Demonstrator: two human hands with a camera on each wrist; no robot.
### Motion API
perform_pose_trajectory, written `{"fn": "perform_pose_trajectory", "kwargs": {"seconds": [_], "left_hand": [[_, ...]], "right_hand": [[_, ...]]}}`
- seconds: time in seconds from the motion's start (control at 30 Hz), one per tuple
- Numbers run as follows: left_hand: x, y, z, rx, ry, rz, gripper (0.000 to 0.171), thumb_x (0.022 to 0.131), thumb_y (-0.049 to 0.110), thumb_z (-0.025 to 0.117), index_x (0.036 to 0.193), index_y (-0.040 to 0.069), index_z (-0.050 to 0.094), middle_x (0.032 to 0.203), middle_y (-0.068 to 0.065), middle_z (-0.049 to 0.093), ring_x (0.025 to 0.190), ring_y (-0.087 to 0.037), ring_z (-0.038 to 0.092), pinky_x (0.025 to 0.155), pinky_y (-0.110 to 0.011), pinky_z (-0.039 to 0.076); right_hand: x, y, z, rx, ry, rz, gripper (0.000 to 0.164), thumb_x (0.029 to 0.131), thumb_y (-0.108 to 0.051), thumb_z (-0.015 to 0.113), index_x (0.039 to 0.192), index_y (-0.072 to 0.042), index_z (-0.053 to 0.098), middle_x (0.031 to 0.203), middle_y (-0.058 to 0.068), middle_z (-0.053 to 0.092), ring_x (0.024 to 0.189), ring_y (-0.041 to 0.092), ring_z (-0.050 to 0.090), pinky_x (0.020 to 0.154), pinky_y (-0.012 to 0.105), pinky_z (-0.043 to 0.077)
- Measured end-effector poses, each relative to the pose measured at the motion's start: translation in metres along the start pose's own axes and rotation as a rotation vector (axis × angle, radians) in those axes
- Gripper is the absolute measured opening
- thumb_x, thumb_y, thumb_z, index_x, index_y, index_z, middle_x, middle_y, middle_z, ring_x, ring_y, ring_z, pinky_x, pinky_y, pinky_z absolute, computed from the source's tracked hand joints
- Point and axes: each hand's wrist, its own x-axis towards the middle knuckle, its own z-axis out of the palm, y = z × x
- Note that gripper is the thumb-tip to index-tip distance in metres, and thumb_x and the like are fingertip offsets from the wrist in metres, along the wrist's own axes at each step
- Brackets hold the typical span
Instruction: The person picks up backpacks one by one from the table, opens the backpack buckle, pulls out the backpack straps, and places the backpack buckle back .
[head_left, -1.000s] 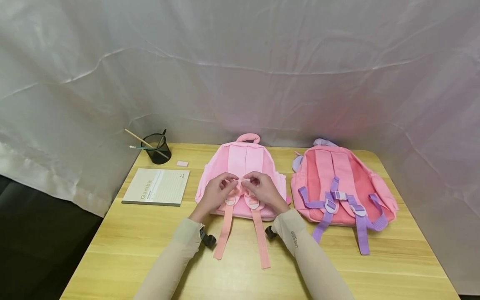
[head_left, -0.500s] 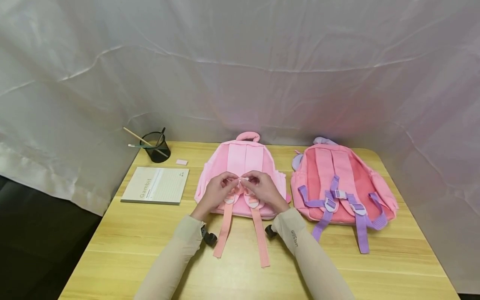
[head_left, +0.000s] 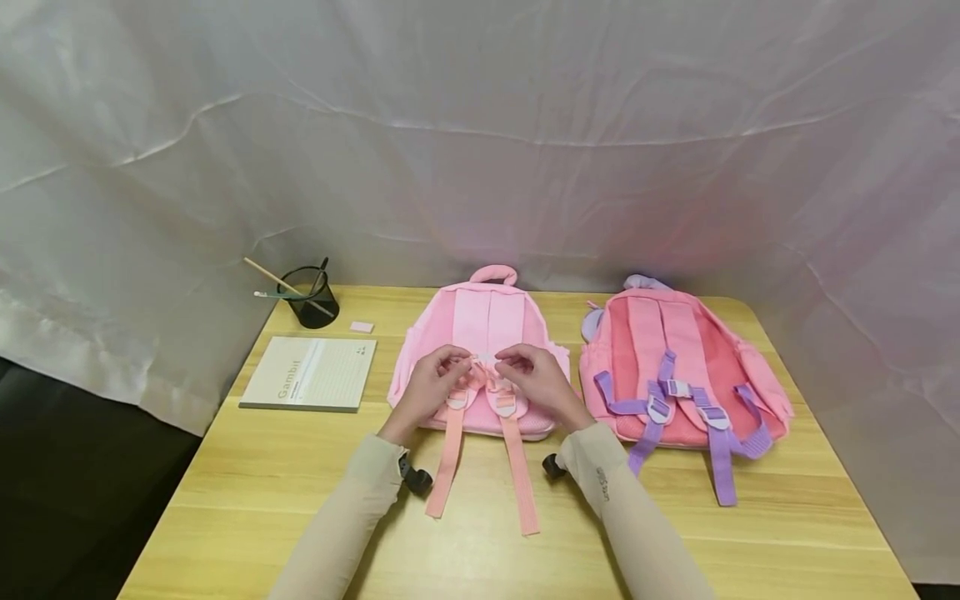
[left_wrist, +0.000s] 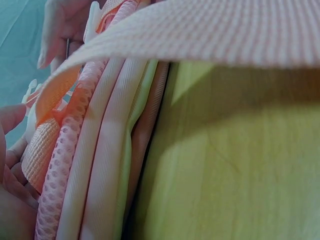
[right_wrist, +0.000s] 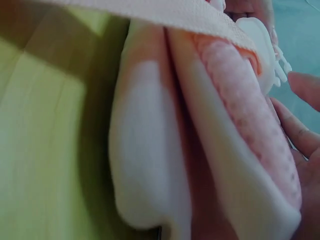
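A light pink backpack (head_left: 472, 315) lies with its shoulder straps facing up, and both hands are over its lower middle. The left hand (head_left: 429, 387) pinches a small white plastic buckle (left_wrist: 32, 89), its prongs pointing out past the thumb tip. Just right of it, the right hand (head_left: 537, 382) has its thumb and fingers apart, with a gap between thumb and the white prongs (right_wrist: 283, 70) in the right wrist view. Two peach webbing straps (head_left: 521, 479) trail from white strap adjusters toward the person. Palms and some fingers are partly hidden behind the bag in the wrist views.
A darker pink backpack (head_left: 720, 350) with purple straps (head_left: 722, 467) lies close on the right. To the left are a notebook (head_left: 309, 373), a pink eraser (head_left: 362, 327) and a black mesh cup (head_left: 313, 310) holding pencils. A grey curtain (head_left: 480, 150) hangs behind the table (head_left: 300, 483).
The right hand has moved slightly right, its fingertips parting from the left hand's and from the buckle. The left hand stays nearly in place. Both backpacks lie as before.
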Motion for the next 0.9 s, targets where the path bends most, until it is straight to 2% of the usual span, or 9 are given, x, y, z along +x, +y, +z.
{"fn": "perform_pose_trajectory", "kwargs": {"seconds": [0.2,0.33,0.43,0.67,0.9], "left_hand": [[0.0,-0.002,-0.001,-0.033,0.002,-0.022,0.02,0.103,0.019,0.065,0.116,0.005,0.071,0.089,-0.015,0.071,0.072,-0.014,0.058,0.06,-0.022,0.045],[-0.001,-0.002,-0.001,-0.058,-0.008,-0.036,0.02,0.103,0.019,0.065,0.117,0.006,0.071,0.091,-0.016,0.072,0.073,-0.016,0.059,0.061,-0.021,0.045],[-0.001,-0.003,0.0,-0.072,-0.016,-0.043,0.02,0.103,0.02,0.065,0.117,0.007,0.071,0.093,-0.017,0.072,0.074,-0.018,0.059,0.061,-0.021,0.045],[-0.002,-0.003,0.0,-0.086,-0.02,-0.039,0.021,0.103,0.021,0.065,0.117,0.007,0.071,0.093,-0.021,0.07,0.075,-0.026,0.06,0.06,-0.02,0.043],[-0.003,-0.002,0.0,-0.108,-0.033,-0.043,0.021,0.103,0.021,0.066,0.117,0.006,0.07,0.095,-0.021,0.071,0.076,-0.022,0.06,0.062,-0.02,0.044]], "right_hand": [[-0.004,-0.002,0.001,-0.042,-0.043,-0.024,0.024,0.093,-0.024,0.079,0.111,-0.009,0.075,0.097,0.005,0.077,0.085,0.014,0.065,0.078,0.027,0.051],[-0.004,-0.003,0.004,-0.025,-0.044,-0.033,0.02,0.093,-0.021,0.079,0.109,-0.009,0.076,0.096,0.005,0.077,0.084,0.014,0.065,0.077,0.026,0.05],[-0.003,-0.004,0.006,-0.031,-0.053,-0.023,0.021,0.092,-0.02,0.079,0.11,-0.009,0.077,0.096,0.006,0.076,0.082,0.014,0.063,0.074,0.026,0.05],[0.0,-0.005,0.009,-0.093,-0.081,0.024,0.023,0.097,-0.027,0.074,0.112,-0.011,0.078,0.102,0.003,0.075,0.082,0.014,0.057,0.075,0.028,0.047],[0.0,-0.003,0.009,0.005,-0.085,0.027,0.019,0.096,-0.022,0.076,0.109,-0.009,0.078,0.098,0.006,0.075,0.077,0.014,0.057,0.069,0.024,0.046]]}}
